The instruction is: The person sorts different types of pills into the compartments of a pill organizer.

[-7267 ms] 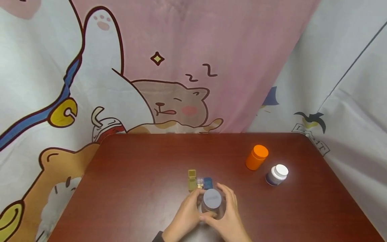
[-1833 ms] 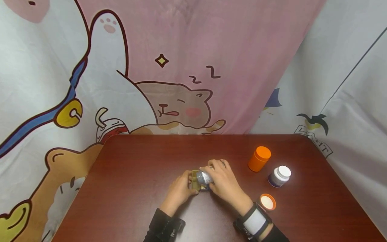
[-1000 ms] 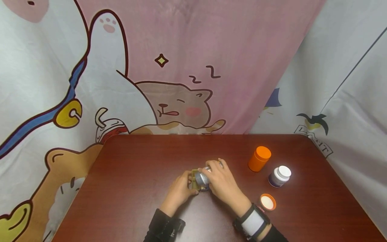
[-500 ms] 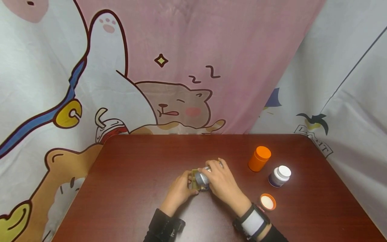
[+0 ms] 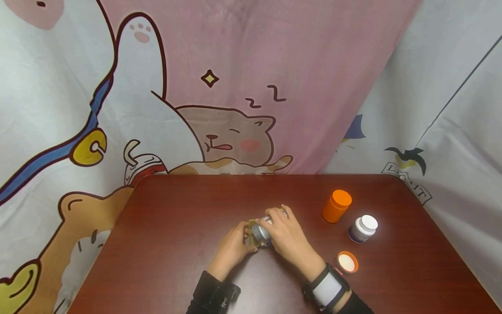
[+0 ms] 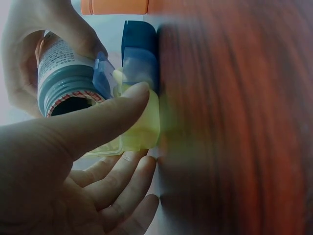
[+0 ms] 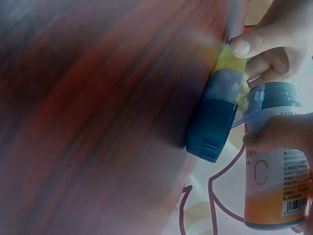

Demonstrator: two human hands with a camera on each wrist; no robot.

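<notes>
My right hand (image 5: 288,237) grips an uncapped pill bottle (image 7: 269,171) with a printed label and a grey threaded neck. The bottle is tilted, its mouth over the small pill organizer (image 7: 210,127). My left hand (image 5: 234,246) pinches the organizer's yellow end (image 6: 144,122) between thumb and fingers. Its yellow, clear and dark blue compartments stand in a row on the table. The clear lid (image 6: 102,76) is raised beside the bottle neck, and pale pills (image 7: 243,93) show in that middle compartment. In the head view, the bottle and right hand cover much of the organizer.
An orange bottle (image 5: 336,206) and a white bottle (image 5: 362,229) stand at the right of the brown table (image 5: 188,209). Closer to my right wrist lies an orange-rimmed lid (image 5: 347,262), white inside facing up. A printed curtain (image 5: 235,87) hangs behind.
Earlier both hands held a grey-topped bottle upright; now my left hand holds the organizer and my right tips the bottle. The lid has appeared on the table. Lately the bottle has shifted slightly.
</notes>
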